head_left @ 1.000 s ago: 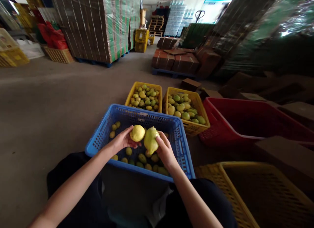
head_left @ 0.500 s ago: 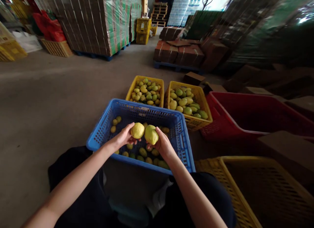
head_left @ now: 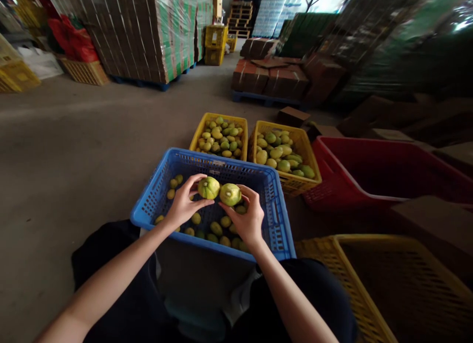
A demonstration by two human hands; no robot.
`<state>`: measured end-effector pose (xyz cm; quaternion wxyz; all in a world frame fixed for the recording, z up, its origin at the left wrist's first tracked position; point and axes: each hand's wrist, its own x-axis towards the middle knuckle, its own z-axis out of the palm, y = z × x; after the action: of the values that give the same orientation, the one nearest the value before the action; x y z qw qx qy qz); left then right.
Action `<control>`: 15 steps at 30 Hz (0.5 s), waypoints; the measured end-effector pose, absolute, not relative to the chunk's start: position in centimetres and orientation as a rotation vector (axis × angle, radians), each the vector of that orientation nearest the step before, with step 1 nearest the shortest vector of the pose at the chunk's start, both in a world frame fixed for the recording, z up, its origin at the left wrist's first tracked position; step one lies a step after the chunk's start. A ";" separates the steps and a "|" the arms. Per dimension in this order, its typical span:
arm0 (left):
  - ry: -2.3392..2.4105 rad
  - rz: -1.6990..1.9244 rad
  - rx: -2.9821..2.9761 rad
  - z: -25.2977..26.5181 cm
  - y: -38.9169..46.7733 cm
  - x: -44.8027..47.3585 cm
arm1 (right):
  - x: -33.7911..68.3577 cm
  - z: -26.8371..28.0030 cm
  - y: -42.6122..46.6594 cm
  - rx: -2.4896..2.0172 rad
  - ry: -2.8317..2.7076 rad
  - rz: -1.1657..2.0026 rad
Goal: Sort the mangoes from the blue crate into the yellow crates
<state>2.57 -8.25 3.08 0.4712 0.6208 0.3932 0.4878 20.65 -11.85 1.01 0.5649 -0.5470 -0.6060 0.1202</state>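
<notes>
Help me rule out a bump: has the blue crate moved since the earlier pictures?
No. The blue crate shows no visible shift either way against the yellow crates just beyond its far rim.

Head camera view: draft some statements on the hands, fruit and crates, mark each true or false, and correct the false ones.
1. The left hand holds a lemon-like fruit over the blue crate. True.
2. The right hand grips the blue crate's rim. False: the right hand holds a second lemon-like fruit.
3. Beyond the blue crate, the left yellow crate and right yellow crate both contain fruit. True.
4. The blue crate is filled to the rim. False: loose fruit lies low inside it.
5. The crate directly right of that yellow pair is green. False: it is a red crate.
</notes>
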 end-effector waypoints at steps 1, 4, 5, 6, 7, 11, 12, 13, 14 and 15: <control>0.955 1.195 1.520 3.0 -8.2 2.6 | 20.8 1.1 -11.8 -1.277 -1.428 0.295; 0.924 1.171 1.465 3.0 -8.0 2.4 | 21.3 1.4 -11.6 -1.219 -1.391 0.482; 0.905 1.150 1.425 3.0 -7.9 2.3 | 21.5 1.6 -11.5 -1.176 -1.358 0.612; 0.882 1.125 1.380 3.2 -7.8 2.2 | 21.8 1.7 -11.3 -1.123 -1.316 0.758; 0.859 1.100 1.334 3.3 -7.6 2.1 | 22.0 1.8 -11.1 -1.067 -1.266 0.901; 0.829 1.039 1.192 3.8 -7.4 1.6 | 22.5 2.3 -10.6 -0.965 -1.078 1.225; 0.829 1.028 1.149 3.8 -7.4 1.5 | 22.5 2.4 -10.6 -0.963 -1.043 1.265; 0.825 1.013 1.097 3.8 -7.4 1.4 | 22.5 2.4 -10.5 -0.959 -1.011 1.300; 0.816 0.998 1.039 3.9 -7.4 1.3 | 22.5 2.5 -10.5 -0.955 -0.982 1.332; 0.810 0.985 0.981 3.9 -7.4 1.2 | 22.6 2.5 -10.5 -0.952 -0.954 1.360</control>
<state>1.23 -7.45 3.87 0.6934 0.4394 0.3625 0.4412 22.57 -10.50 2.54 0.5758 -0.4067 -0.4074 0.5806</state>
